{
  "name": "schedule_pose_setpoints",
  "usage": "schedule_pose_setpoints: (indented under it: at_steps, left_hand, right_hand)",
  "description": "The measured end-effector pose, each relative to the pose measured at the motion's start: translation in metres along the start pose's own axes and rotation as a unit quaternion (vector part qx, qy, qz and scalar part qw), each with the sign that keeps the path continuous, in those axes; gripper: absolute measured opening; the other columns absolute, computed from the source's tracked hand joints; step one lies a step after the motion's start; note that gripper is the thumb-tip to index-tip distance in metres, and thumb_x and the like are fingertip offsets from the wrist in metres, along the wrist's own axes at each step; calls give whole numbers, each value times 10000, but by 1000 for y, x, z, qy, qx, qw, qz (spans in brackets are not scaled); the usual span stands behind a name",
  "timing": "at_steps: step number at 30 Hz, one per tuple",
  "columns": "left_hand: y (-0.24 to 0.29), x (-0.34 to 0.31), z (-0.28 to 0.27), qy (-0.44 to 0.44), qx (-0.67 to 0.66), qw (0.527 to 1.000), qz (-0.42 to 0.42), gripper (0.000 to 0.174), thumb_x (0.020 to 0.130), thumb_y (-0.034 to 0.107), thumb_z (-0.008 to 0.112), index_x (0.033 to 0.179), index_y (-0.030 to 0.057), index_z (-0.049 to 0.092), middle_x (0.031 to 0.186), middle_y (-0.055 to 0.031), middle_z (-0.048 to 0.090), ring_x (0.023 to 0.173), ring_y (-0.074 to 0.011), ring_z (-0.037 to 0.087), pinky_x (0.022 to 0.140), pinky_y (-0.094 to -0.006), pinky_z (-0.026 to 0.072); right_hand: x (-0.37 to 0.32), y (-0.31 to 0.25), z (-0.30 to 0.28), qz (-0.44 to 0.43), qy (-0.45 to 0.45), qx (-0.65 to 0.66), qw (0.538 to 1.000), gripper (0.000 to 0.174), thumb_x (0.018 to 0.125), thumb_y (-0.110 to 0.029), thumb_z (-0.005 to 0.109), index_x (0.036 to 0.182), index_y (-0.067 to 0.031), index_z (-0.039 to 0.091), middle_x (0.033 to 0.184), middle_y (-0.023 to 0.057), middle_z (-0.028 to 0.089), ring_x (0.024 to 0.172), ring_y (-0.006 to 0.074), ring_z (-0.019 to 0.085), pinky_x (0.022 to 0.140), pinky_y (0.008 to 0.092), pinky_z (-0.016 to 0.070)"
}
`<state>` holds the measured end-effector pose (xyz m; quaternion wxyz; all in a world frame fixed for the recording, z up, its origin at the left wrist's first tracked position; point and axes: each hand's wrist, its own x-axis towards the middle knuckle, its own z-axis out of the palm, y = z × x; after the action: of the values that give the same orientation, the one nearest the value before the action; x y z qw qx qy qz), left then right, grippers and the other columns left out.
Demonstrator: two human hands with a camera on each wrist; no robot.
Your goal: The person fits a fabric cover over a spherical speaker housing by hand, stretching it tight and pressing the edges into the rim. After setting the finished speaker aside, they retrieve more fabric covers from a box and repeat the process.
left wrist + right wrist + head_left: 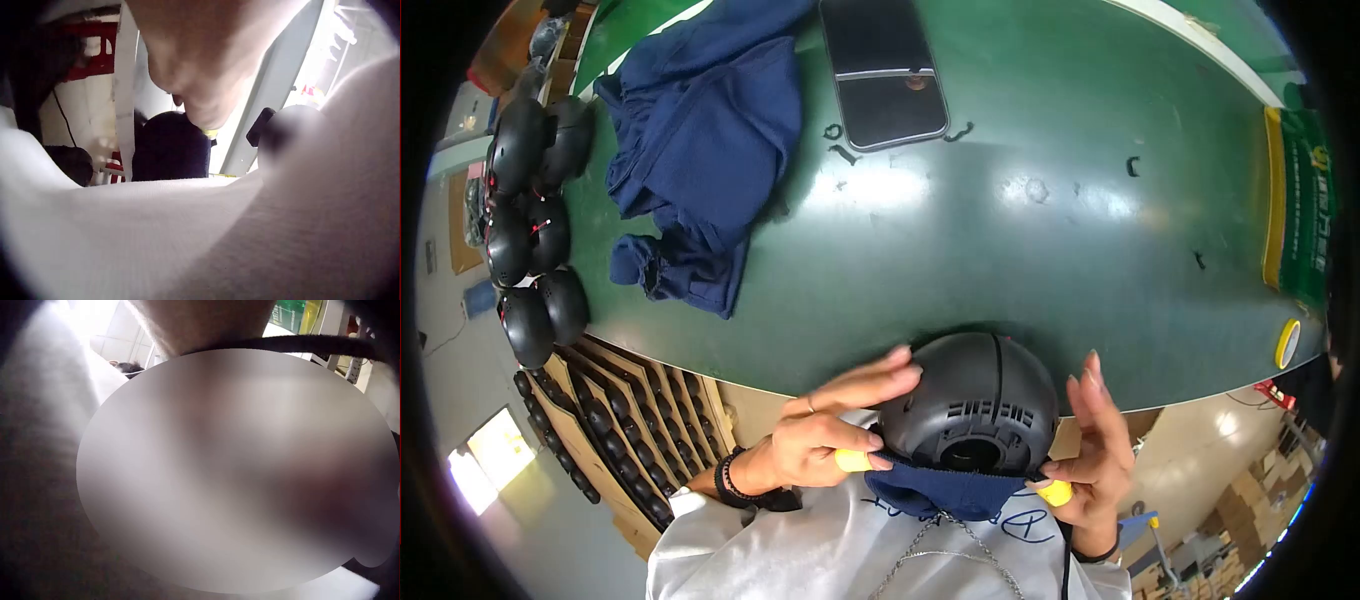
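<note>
Preferably, left grip (825, 428) and right grip (1102, 450), both pinching the navy fabric (940, 487) at the near side of the black vented dome (945, 375), should keep equal tension.

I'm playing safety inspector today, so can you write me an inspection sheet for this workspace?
Surface: green table, shiny, with dark scraps scattered about.
Job's things: round black shell at the near edge; blue cloth along its near side.
Clutter: phone, fabric pile, tape roll.
Hands: left hand and right hand pinch the cloth at opposite ends.
Cables: thin black cord in the left wrist view.
Surroundings: rows of shells at left, cardboard boxes at right.
</note>
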<state>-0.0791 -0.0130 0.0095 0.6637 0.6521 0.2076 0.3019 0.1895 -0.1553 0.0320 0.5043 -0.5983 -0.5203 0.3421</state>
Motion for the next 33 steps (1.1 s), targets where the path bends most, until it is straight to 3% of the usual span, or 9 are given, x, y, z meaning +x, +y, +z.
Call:
schedule_pose_setpoints:
  at_steps: [4,6,11,14,16,20,23,28,33]
  left_hand:
    - [0,6,1,31,-2,1000,-1,235,894,68,774,1002,0,576,1266,-327,658,1266,-497,598,1097,-629,457]
    - [-2,10,5,70,-3,997,-13,204,961,119,728,991,-9,572,1106,-301,708,1063,-392,705,1033,-581,536]
    - [4,17,4,100,-38,992,-66,168,918,2,726,989,-7,574,1148,-314,704,1140,-416,693,1042,-573,531]
    - [4,31,-7,15,-10,997,-71,236,898,48,758,1000,4,549,1300,-358,624,1285,-511,582,1069,-574,487]
    - [5,36,-14,-24,-15,996,-89,274,887,75,775,1013,14,540,1348,-370,583,1316,-525,547,1082,-569,476]
    - [18,49,-21,-118,2,984,-131,381,929,234,781,1096,48,494,1450,-395,471,1388,-523,467,1142,-626,393]
    - [30,56,-21,-130,44,980,-144,456,882,222,831,1135,60,488,1514,-392,389,1421,-536,417,1157,-595,388]
    - [40,74,-23,-184,19,968,-168,267,878,107,808,960,20,569,1503,-391,399,1408,-549,430,1153,-589,391]
    - [41,71,-20,-163,43,975,-145,222,906,102,764,953,10,567,1455,-396,451,1374,-551,471,1146,-613,390]
  right_hand:
    - [10,-2,-2,44,-22,53,997,248,825,-149,849,862,-31,635,1204,265,703,1231,451,642,1066,589,493]
    - [16,-2,-1,40,-1,40,998,282,837,-134,844,893,-23,591,1080,222,753,1136,413,703,1032,573,522]
    - [26,-6,-6,86,-8,38,996,282,849,-145,836,910,-36,583,1087,234,750,1132,406,705,1005,556,533]
    - [39,-9,-4,98,-23,21,995,286,855,-147,828,912,-32,572,1145,273,727,1159,443,687,997,548,536]
    - [36,-6,-6,105,-56,48,992,292,860,-129,814,927,-22,551,1242,332,674,1219,496,639,1019,544,523]
    - [35,-10,-5,131,-59,61,988,294,864,-119,809,930,-17,542,1241,348,667,1236,496,629,1042,543,507]
    - [35,-12,-5,131,-50,67,988,286,869,-106,801,930,-9,539,1249,362,655,1239,499,626,1045,539,506]
    - [37,-12,-6,117,-61,58,990,271,868,-84,795,937,3,548,1276,369,636,1242,507,618,1046,552,507]
    - [44,-11,-15,98,-102,54,988,267,828,-61,821,905,22,579,1302,364,616,1263,497,606,1069,551,501]
